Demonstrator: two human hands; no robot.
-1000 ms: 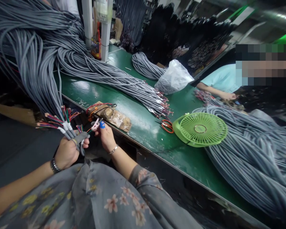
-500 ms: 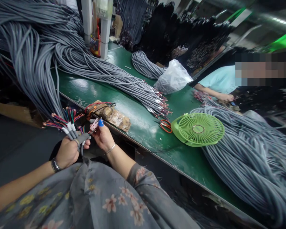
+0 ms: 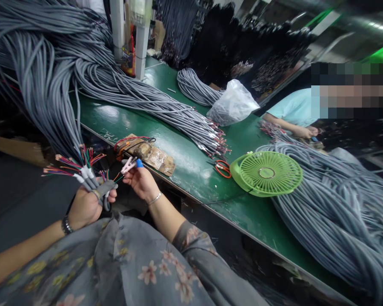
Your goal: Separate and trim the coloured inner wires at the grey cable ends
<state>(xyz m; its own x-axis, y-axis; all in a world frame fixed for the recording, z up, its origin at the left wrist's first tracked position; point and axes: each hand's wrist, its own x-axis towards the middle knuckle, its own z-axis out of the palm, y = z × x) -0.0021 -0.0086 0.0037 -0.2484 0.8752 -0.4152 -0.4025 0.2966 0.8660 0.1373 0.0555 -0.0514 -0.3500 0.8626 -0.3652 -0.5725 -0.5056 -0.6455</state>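
My left hand (image 3: pixel 87 206) is closed around several grey cables (image 3: pixel 88 182) near their stripped ends. Thin coloured wires (image 3: pixel 91 156) fan out past white collars on these cables. A grey wrap covers my left thumb. To the right, my right hand (image 3: pixel 143 183) pinches a small pale pink, clip-like tool (image 3: pixel 128 165) between fingers and thumb, with a blue cover on the thumb. One or two thin wires (image 3: pixel 118 177) stretch from the bundle towards the right fingers; whether the tool grips them is too small to tell.
Along the green table (image 3: pixel 191 170) lie a taped block (image 3: pixel 153 158), orange-handled scissors (image 3: pixel 222 168), a green fan (image 3: pixel 266 173) and a plastic bag (image 3: pixel 234 104). Grey cable bundles (image 3: pixel 140 97) cover the left; another heap (image 3: pixel 335 208) lies right. A co-worker (image 3: pixel 290 106) sits across.
My left hand and its cable bundle have shifted slightly left and down. My right hand has moved a little right, so the gap between the hands is wider.
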